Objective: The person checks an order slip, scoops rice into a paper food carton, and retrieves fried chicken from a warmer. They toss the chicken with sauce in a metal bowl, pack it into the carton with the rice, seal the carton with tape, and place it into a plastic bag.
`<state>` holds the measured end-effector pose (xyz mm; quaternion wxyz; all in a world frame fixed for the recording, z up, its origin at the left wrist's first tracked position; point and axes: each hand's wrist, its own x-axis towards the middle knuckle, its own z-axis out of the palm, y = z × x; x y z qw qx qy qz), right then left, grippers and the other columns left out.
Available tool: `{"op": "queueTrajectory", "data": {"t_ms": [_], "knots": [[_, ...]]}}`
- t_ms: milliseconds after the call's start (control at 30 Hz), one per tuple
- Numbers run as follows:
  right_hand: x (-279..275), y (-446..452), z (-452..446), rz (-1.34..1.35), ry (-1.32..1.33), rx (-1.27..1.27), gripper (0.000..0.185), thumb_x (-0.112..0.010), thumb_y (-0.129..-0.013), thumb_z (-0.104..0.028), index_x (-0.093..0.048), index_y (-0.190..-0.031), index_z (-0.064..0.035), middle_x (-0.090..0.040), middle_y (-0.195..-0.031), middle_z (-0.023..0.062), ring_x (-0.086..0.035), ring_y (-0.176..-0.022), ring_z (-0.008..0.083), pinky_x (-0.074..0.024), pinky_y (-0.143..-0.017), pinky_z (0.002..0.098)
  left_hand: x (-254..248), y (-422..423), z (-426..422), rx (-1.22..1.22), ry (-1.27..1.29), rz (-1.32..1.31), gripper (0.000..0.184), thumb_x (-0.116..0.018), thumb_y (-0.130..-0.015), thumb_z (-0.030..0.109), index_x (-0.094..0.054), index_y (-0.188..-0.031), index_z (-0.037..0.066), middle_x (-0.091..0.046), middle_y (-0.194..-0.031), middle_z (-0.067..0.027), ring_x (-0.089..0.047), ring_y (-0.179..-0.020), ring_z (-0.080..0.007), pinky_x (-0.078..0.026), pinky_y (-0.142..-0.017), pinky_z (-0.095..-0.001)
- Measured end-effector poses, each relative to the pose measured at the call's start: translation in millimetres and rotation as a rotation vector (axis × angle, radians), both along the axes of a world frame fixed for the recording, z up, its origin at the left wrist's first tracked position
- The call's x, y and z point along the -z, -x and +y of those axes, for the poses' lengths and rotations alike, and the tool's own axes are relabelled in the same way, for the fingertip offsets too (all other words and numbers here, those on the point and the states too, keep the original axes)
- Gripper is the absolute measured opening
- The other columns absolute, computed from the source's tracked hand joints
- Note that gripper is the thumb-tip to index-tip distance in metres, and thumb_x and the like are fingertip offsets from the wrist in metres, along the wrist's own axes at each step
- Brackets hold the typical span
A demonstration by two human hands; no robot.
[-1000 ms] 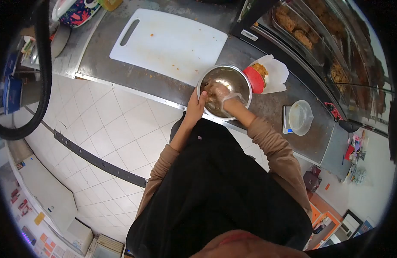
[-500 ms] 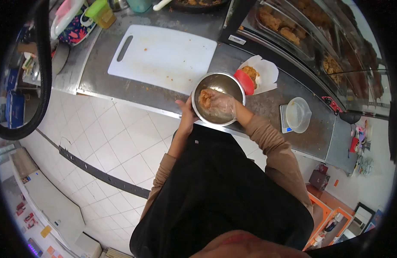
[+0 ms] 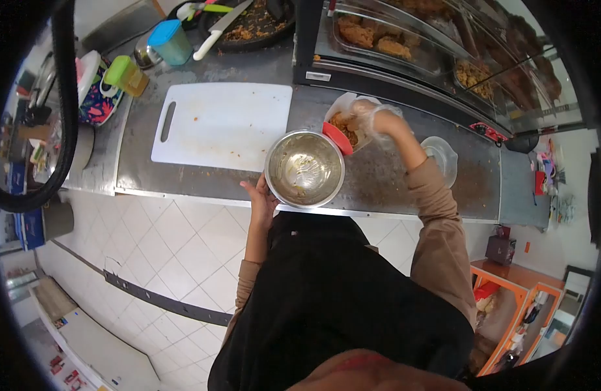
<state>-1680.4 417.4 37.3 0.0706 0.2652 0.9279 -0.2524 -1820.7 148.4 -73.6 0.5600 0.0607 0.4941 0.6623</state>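
My left hand [image 3: 262,199] grips the side of a steel mixing bowl [image 3: 306,168] at the counter's front edge, thumb pointing out to the left. Smears of sauce coat the inside of the bowl, and no chicken piece lies in it. Just behind it, a red-and-white paper takeaway box [image 3: 339,138] stands with its flaps up, holding crumbed fried chicken [image 3: 343,124]. In a clear plastic glove, my right hand [image 3: 380,120] reaches over the far right side of this box. Its fingers curl down into the box, and whatever they hold is hidden beneath the glove.
A white cutting board [image 3: 222,124] with crumbs lies left of the bowl. Behind it are a knife [image 3: 223,27], a dark pan [image 3: 258,29] and lidded tubs [image 3: 171,42]. A glass display case [image 3: 405,45] with fried chicken borders the back right. A clear plastic container [image 3: 444,159] sits right.
My right hand has left the bowl, moving right and away to the takeaway box. The chicken piece is gone from the bowl. My left hand stays on the bowl; the camera view has shifted.
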Motion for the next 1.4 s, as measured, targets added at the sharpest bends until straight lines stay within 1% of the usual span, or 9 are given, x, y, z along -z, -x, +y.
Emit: {"op": "queueTrajectory", "data": {"t_ms": [367, 467, 600, 833, 967, 1200, 1267, 1333, 1400], "knots": [[-9, 13, 5, 0.058, -0.235, 0.107, 0.018, -0.065, -0.053, -0.008, -0.062, -0.070, -0.0047, -0.058, -0.070, 0.0151, -0.057, -0.064, 0.0260, -0.0453, -0.059, 0.0313, -5, 7, -3, 0.005, 0.090, 0.062, 0.084, -0.007, -0.071, 0.068, -0.025, -0.124, 0.006, -0.035, -0.121, -0.0135, -0.045, -0.100, -0.0293, -0.038, -0.082, -0.0367], [-60, 15, -1, -0.144, -0.007, 0.129, 0.024, -0.059, -0.064, -0.015, -0.059, -0.085, -0.0033, -0.056, -0.089, 0.0181, -0.055, -0.084, 0.0307, -0.0450, -0.068, 0.0344, -23, 11, -7, 0.155, 0.198, 0.194, 0.084, -0.008, -0.071, 0.068, -0.023, -0.124, 0.005, -0.034, -0.122, -0.0150, -0.048, -0.096, -0.0285, -0.041, -0.077, -0.0355], [26, 5, 5, 0.036, -0.328, 0.242, 0.019, -0.057, -0.058, -0.001, -0.061, -0.076, -0.0008, -0.058, -0.077, 0.0185, -0.057, -0.071, 0.0307, -0.0459, -0.062, 0.0331, -12, -1, -12, 0.364, 0.227, 0.142, 0.079, -0.013, -0.072, 0.068, -0.009, -0.128, 0.011, -0.029, -0.124, -0.0143, -0.047, -0.097, -0.0308, -0.043, -0.072, -0.0342], [-33, -15, -1, -0.037, -0.120, 0.070, 0.023, -0.047, -0.067, 0.003, -0.058, -0.088, 0.0043, -0.055, -0.094, 0.0186, -0.055, -0.086, 0.0259, -0.0439, -0.075, 0.0293, -22, 5, -11, 0.275, 0.225, 0.308, 0.077, -0.016, -0.074, 0.065, -0.010, -0.128, 0.011, -0.026, -0.125, -0.0168, -0.049, -0.094, -0.0261, -0.043, -0.068, -0.0321], [-57, -25, -9, 0.239, 0.161, 0.298, 0.026, -0.044, -0.074, -0.004, -0.055, -0.098, 0.0009, -0.056, -0.099, 0.0113, -0.053, -0.088, 0.0182, -0.0419, -0.079, 0.0269, -28, 24, -17, 0.263, 0.237, 0.360, 0.069, -0.016, -0.078, 0.060, -0.015, -0.127, 0.011, -0.033, -0.120, -0.0171, -0.050, -0.089, -0.0213, -0.041, -0.067, -0.0284], [-31, -4, -94, 0.662, 0.684, 0.096, 0.030, -0.042, -0.069, -0.007, -0.057, -0.095, -0.0013, -0.055, -0.096, 0.0137, -0.055, -0.086, 0.0225, -0.0435, -0.076, 0.0336, -26, 25, -3, 0.249, 0.117, 0.424, 0.052, -0.024, -0.086, 0.042, -0.024, -0.124, 0.007, -0.035, -0.117, -0.0183, -0.044, -0.100, -0.0244, -0.038, -0.076, -0.0311], [-2, 21, -111, 0.043, 0.119, -0.078, 0.027, -0.041, -0.071, -0.008, -0.055, -0.093, -0.0004, -0.054, -0.096, 0.0161, -0.055, -0.082, 0.0273, -0.0446, -0.071, 0.0321, -15, 19, 8, 0.109, -0.005, 0.770, 0.049, -0.026, -0.088, 0.035, -0.024, -0.123, 0.002, -0.032, -0.120, -0.0199, -0.035, -0.110, -0.0263, -0.030, -0.088, -0.0327], [57, 22, -122, -0.148, -0.200, -0.106, 0.020, -0.038, -0.076, -0.009, -0.054, -0.085, 0.0001, -0.053, -0.096, 0.0182, -0.053, -0.081, 0.0308, -0.0436, -0.071, 0.0340, -20, 14, 23, 0.048, -0.085, 0.761, 0.048, -0.026, -0.088, 0.033, -0.023, -0.123, -0.001, -0.031, -0.121, -0.0206, -0.032, -0.113, -0.0263, -0.026, -0.091, -0.0324], [92, 39, -116, -0.180, 0.049, 0.374, 0.018, -0.035, -0.079, -0.011, -0.050, -0.083, -0.0008, -0.052, -0.097, 0.0187, -0.053, -0.084, 0.0313, -0.0418, -0.075, 0.0352, -21, 15, 28, -0.019, -0.163, 0.755, 0.048, -0.026, -0.088, 0.031, -0.023, -0.122, -0.003, -0.030, -0.122, -0.0214, -0.029, -0.115, -0.0262, -0.021, -0.095, -0.0320]]}}
